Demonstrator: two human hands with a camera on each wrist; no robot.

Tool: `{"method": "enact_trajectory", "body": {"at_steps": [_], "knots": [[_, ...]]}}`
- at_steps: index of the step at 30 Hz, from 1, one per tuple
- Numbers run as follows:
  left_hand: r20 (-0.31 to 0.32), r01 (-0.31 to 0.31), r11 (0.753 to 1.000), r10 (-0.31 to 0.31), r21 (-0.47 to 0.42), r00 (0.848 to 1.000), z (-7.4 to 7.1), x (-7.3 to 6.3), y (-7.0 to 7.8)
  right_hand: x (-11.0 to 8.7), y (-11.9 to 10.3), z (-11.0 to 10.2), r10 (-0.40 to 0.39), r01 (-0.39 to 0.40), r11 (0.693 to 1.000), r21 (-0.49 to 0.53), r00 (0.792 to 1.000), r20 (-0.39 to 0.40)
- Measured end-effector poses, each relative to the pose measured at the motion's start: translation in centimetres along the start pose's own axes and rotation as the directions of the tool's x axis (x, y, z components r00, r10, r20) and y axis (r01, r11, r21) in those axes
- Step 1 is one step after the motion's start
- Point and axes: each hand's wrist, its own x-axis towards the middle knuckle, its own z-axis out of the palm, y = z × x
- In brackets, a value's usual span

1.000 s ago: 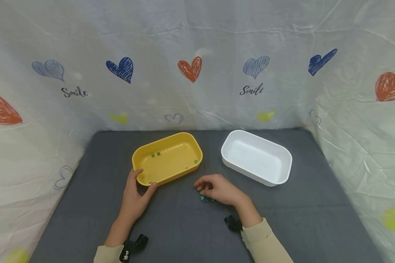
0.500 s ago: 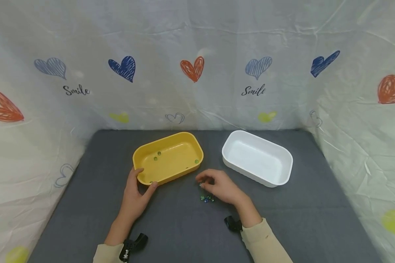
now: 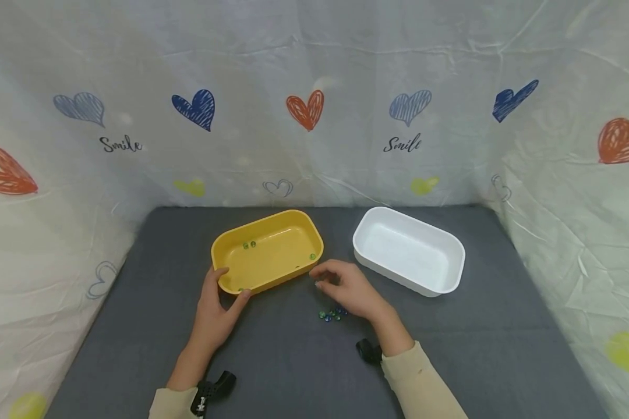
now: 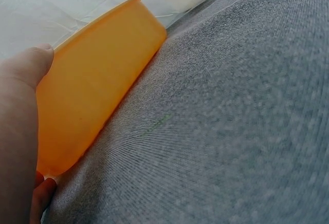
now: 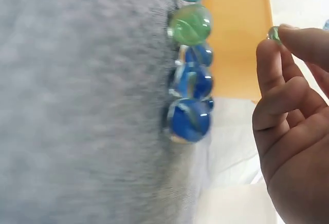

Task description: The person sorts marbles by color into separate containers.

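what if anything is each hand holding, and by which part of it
Right hand: a green marble, pinched by its sides in the fingers. Left hand: the yellow tray, gripped around its near left corner.

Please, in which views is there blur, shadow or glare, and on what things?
Head view: light is soft, with a small glint inside the yellow tray; left wrist view: a dim shadow lies on the gray cloth beside that tray; right wrist view: the cloth looks blurred, while the marbles show pale highlights.
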Motion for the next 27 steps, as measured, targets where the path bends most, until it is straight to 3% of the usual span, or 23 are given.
{"method": "enact_trajectory", "body": {"at_steps": [12,27], "knots": [[0.003,-0.004,1.0,0.004,0.004,1.0,-0.1,0.0,0.1,2.0,-1.8,-1.1,-0.028,0.027,1.0,-0.008,0.997,-0.065],[0.005,0.001,1.0,-0.001,0.001,1.0,-0.1,0.0,0.1,3.3,-0.9,-0.7,0.022,-0.024,1.0,-0.011,0.987,-0.156]]}}
